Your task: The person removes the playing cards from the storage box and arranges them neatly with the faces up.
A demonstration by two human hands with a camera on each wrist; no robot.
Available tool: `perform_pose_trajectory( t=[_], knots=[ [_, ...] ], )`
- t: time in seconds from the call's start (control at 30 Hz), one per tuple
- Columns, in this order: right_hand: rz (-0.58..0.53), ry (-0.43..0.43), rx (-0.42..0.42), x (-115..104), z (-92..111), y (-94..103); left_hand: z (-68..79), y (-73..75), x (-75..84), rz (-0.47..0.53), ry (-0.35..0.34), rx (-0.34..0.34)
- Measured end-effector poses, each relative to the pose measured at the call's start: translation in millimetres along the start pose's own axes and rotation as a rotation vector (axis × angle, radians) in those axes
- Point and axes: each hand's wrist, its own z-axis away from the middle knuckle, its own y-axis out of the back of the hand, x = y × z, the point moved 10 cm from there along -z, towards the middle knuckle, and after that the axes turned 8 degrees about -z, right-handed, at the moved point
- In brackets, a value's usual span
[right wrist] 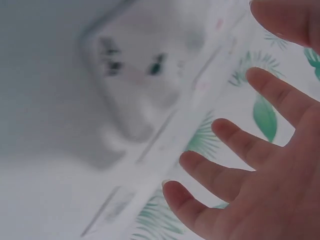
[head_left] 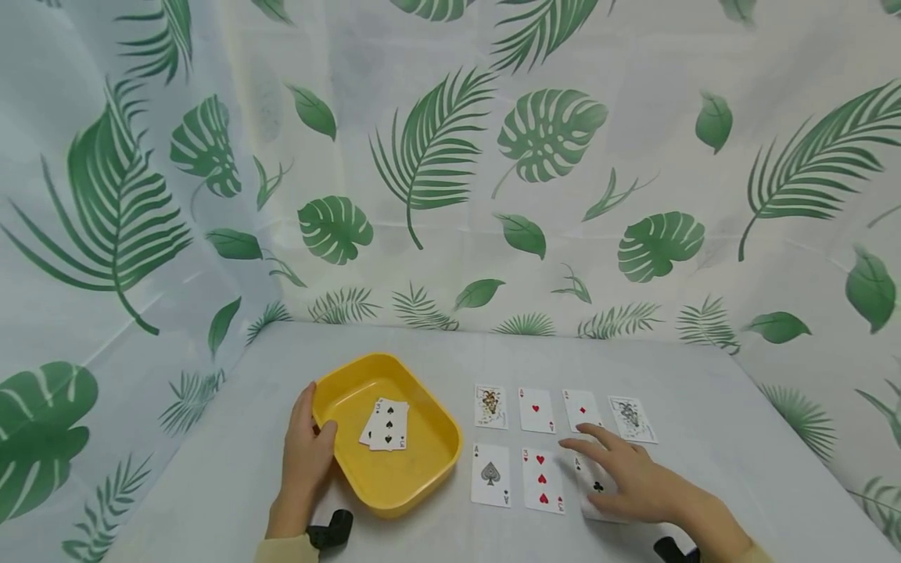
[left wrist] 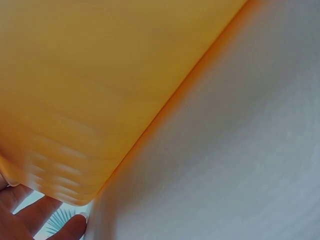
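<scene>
My left hand (head_left: 304,453) holds the left side of a yellow tray (head_left: 439,403), thumb on the rim and fingers along the outside near the corner. The tray's outer wall (left wrist: 100,90) fills much of the left wrist view. Inside lies a three of spades (head_left: 389,426), partly covering another card. Over an ace of clubs (head_left: 587,473) hovers my right hand (head_left: 633,481), fingers spread, hiding part of that card. In the right wrist view the card (right wrist: 140,65) is blurred, apart from the fingers. Left of it lie a three of hearts (head_left: 543,481) and an ace of spades (head_left: 490,475).
Behind these, a row holds a coloured joker (head_left: 490,407), an ace of hearts (head_left: 536,410), an ace of diamonds (head_left: 580,408) and a grey joker (head_left: 632,419). All lie face up on the white table (head_left: 232,438). A leaf-patterned cloth (head_left: 450,274) rises behind and beside the table.
</scene>
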Motion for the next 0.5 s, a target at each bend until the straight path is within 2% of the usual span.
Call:
perform_pose_trajectory(
  t=[0.23, 0.5],
  knots=[
    [-0.038, 0.056, 0.012, -29, -31, 10.1, 0.1, -0.8, -1.8, 0.003, 0.007, -0.004],
    [-0.091, 0.086, 0.008, -74, -83, 16.6, -0.2, -0.7, 0.2, -0.003, 0.003, 0.0]
  ],
)
